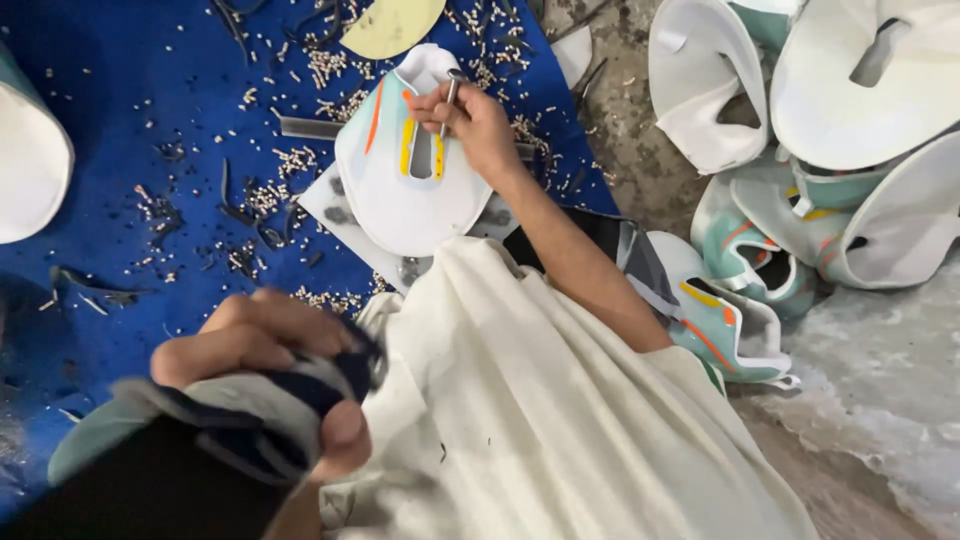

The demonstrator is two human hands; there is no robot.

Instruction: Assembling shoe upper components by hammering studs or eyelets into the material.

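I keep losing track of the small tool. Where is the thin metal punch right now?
In the head view, the metal punch is top centre, held in the right hand over the white shoe upper lying on the blue mat.

My left hand (265, 375) is smeared by motion, so I can't make out its fingers cleanly or tell just what the dark blue and grey piece (250, 420) in it is; that piece runs off the bottom edge. My cream garment (530, 400) covers my right elbow and part of the pale shoe upper (410, 170) I'm working on. The thin metal tool (450, 100) in my right hand (478, 125) has its tip hidden against the upper. The white roll (30, 160) is cut by the left edge, and the stacked uppers (850, 90) by the top.
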